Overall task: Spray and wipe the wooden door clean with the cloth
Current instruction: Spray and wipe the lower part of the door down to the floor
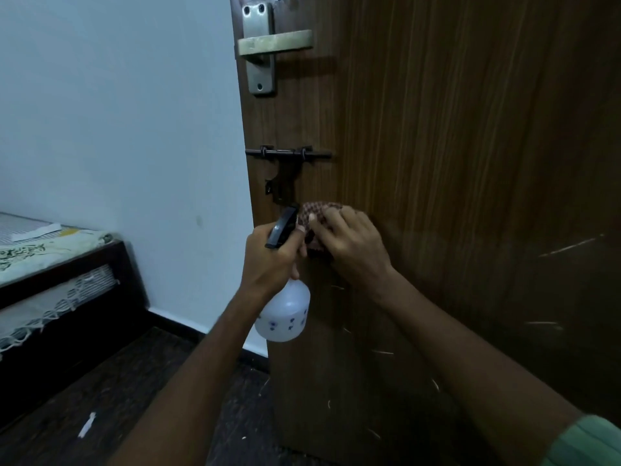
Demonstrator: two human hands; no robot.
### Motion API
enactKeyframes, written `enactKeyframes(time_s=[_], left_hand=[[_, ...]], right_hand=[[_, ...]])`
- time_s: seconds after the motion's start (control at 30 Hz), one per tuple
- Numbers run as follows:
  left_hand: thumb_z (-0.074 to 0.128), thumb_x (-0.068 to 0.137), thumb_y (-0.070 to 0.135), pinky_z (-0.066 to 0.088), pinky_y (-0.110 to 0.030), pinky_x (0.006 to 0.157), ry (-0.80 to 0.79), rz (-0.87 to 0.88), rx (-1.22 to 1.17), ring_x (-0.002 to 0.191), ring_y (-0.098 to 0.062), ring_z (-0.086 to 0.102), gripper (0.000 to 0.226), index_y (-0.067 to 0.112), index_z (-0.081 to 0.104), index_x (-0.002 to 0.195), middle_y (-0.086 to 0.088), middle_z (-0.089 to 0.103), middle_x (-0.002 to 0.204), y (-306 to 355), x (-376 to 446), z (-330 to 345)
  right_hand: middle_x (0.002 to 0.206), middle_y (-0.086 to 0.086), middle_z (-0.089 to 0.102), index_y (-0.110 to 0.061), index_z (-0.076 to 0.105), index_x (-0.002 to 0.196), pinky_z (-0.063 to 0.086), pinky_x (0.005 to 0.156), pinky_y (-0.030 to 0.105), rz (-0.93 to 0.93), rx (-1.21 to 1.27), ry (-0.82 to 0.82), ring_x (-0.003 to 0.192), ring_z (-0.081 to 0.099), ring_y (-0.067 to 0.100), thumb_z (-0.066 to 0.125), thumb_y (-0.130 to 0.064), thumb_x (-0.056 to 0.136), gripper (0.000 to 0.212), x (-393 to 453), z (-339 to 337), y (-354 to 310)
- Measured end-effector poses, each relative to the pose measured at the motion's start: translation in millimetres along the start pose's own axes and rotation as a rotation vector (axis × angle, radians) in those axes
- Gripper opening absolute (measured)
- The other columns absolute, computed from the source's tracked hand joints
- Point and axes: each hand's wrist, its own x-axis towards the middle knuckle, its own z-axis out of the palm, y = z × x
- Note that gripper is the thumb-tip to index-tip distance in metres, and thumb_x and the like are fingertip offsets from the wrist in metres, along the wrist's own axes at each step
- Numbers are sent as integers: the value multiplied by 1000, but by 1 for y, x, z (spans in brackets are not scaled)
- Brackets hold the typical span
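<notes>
Right now the right hand (349, 243) presses a bunched red-and-white checked cloth (314, 213) flat against the brown wood-grain door (470, 146), fingers curled over the fabric, just below the dark metal sliding bolt (287, 153). Beside it, the left hand (272, 260) is wrapped round the neck of a white plastic spray bottle with small blue flowers (285, 314), its black trigger head (282, 227) almost touching the cloth. With the two hands this crowded, a squeeze would likely wet the knuckles or the cloth rather than bare wood. The cloth could also snag on the bolt's hanging latch. Pale scratch marks lower on the door probably won't wipe off. Further out, spray could drift onto the pale blue wall (117, 112) or the bed with a patterned cover (50, 250).
</notes>
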Motion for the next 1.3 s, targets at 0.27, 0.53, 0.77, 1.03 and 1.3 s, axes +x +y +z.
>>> enactKeyframes(time_s=[0.27, 0.53, 0.77, 1.03, 1.3], left_hand=[[59, 106, 14, 51, -25, 46, -39, 6, 73, 42, -18, 59, 29, 8, 66, 78, -15, 69, 69, -11, 2, -12], [61, 105, 14, 50, -27, 45, -66, 17, 30, 40, -20, 59, 31, 5, 66, 76, -3, 65, 58, -50, 13, -32], [62, 103, 23, 54, -29, 48, -154, 54, 66, 41, -17, 61, 33, 20, 66, 70, -2, 68, 61, -105, -1, -63], [57, 95, 52, 48, -53, 46, -270, 33, 123, 44, -25, 56, 40, 29, 57, 62, 0, 58, 52, -148, -11, -81], [59, 100, 40, 47, -48, 49, -233, 116, 56, 50, -24, 57, 38, 13, 67, 76, 0, 63, 61, -150, -3, -87]], right_hand=[[128, 19, 57, -6, 65, 132, 56, 78, 29, 385, 209, 75, 110, 54, 31, 71, -13, 91, 42, 21, -1, -27], [134, 18, 57, -9, 65, 136, 52, 79, 28, 285, 206, -19, 114, 49, 31, 67, -14, 86, 51, -16, 17, -47], [123, 15, 63, -8, 68, 131, 35, 90, 20, 604, 250, 183, 105, 55, 31, 67, -3, 81, 50, 31, 22, -64], [122, 14, 62, -10, 68, 129, 37, 88, 17, 720, 159, 187, 105, 55, 27, 74, -6, 80, 50, 40, 29, -87], [136, 16, 54, -10, 66, 137, 57, 83, 35, 346, 114, -52, 117, 52, 34, 71, -8, 90, 47, -14, 58, -129]])
